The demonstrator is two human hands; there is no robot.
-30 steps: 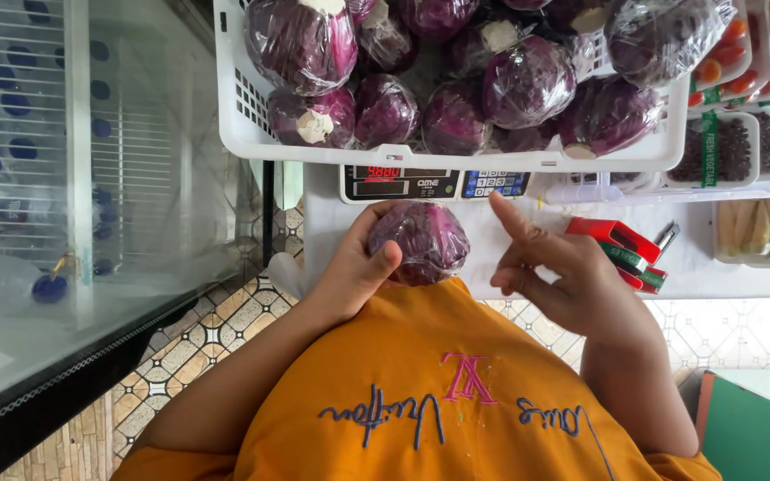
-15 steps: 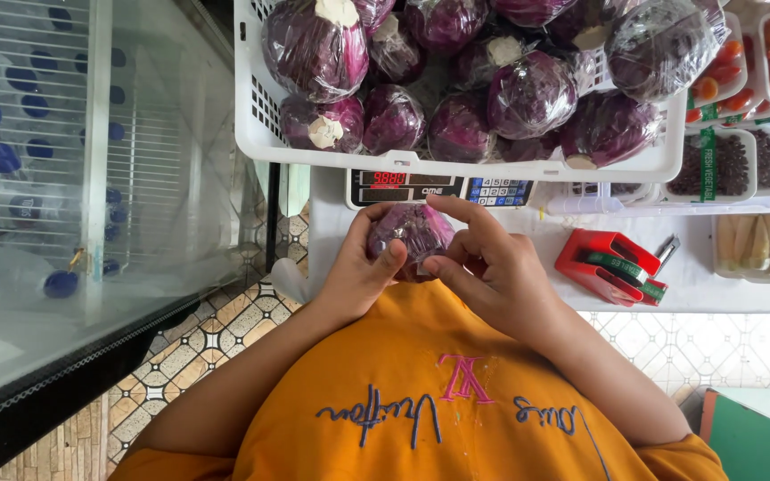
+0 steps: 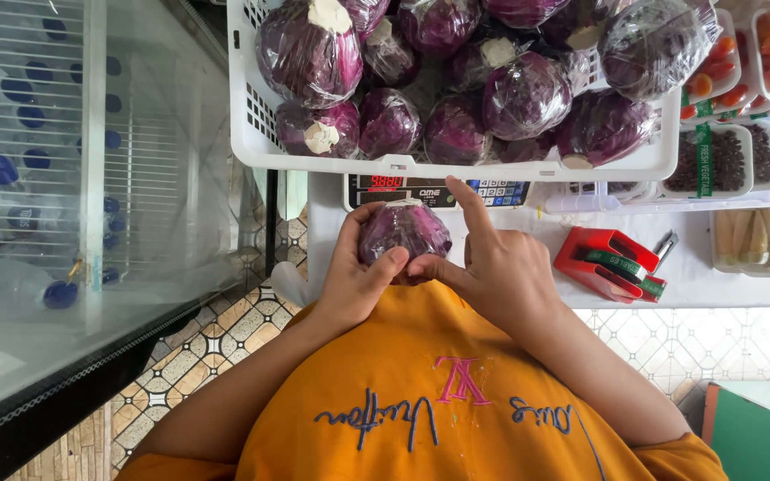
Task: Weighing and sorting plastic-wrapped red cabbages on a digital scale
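Bright, even daylight; soft shadows. Glare on glass cabinet [image 3: 91, 178] left and on cabbage wrap [image 3: 528, 93]. Sharp focus; edges slightly bowed.

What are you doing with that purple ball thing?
It is a small round purple cabbage wrapped in clear plastic film. The left hand cups it from the side while the right hand presses on it with the thumb, index finger pointing up. Just behind sits a white digital scale with red digits, and above it a white plastic crate full of more wrapped purple cabbages.
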